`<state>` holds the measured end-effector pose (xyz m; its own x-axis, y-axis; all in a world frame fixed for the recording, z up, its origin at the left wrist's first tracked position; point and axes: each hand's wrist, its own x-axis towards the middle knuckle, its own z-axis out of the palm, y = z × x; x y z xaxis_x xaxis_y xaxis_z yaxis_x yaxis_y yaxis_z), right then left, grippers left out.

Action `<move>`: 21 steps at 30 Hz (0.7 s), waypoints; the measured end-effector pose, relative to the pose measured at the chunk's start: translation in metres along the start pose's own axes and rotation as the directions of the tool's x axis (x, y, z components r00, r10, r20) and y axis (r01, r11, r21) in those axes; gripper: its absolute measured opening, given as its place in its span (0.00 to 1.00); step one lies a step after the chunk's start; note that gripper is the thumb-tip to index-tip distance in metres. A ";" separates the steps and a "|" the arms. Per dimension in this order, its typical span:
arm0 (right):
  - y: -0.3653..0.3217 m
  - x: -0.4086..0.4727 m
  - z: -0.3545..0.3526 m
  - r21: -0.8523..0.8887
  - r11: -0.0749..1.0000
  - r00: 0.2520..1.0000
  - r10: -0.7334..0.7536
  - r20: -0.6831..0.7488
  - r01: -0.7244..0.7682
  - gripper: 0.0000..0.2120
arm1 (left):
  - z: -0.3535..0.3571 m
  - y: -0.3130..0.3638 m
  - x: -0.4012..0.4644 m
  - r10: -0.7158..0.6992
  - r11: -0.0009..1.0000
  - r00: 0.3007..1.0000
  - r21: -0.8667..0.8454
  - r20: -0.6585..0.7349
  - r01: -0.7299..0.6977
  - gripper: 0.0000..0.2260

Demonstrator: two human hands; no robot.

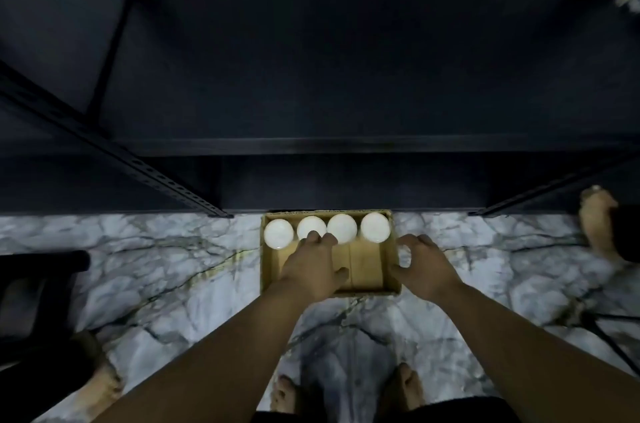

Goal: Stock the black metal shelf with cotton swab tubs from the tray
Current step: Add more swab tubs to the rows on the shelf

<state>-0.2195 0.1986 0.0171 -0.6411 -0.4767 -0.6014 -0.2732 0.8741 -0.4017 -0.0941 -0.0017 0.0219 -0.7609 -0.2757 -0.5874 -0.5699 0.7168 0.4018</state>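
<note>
A cardboard tray lies on the marble floor just in front of the black metal shelf. Several cotton swab tubs with white lids stand in a row along its far wall. My left hand reaches over the tray, fingers spread, with its fingertips on the second tub from the left and not closed around it. At the tray's right wall, my right hand is curled around a pale tub, which the fingers mostly hide. The shelf boards in view are bare.
Perforated shelf uprights meet the floor on both sides of the tray. Another person's bare foot stands at the right and another at lower left. A black object sits at the left, thin black legs at the right.
</note>
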 end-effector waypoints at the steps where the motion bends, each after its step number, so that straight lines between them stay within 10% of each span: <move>1: 0.009 0.017 0.016 -0.002 1.000 1.000 0.026 0.008 -0.026 0.22 | 0.017 -0.008 0.019 -0.007 1.000 1.000 0.006 0.018 0.007 0.30; 9: 0.074 0.155 0.117 -0.100 0.995 1.000 0.030 0.009 -0.028 0.37 | 0.125 -0.061 0.150 0.047 0.986 0.996 0.161 -0.078 -0.034 0.32; 21: 0.094 0.254 0.177 -0.415 0.909 0.926 -0.121 -0.356 -0.041 0.34 | 0.190 -0.081 0.259 0.094 0.962 0.939 0.272 -0.330 -0.001 0.38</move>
<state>-0.2808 0.1430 -0.2958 -0.8165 -0.5144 -0.2623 -0.5199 0.8526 -0.0537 -0.1861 -0.0096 -0.2966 -0.8707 -0.4027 -0.2823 -0.4633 0.8642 0.1962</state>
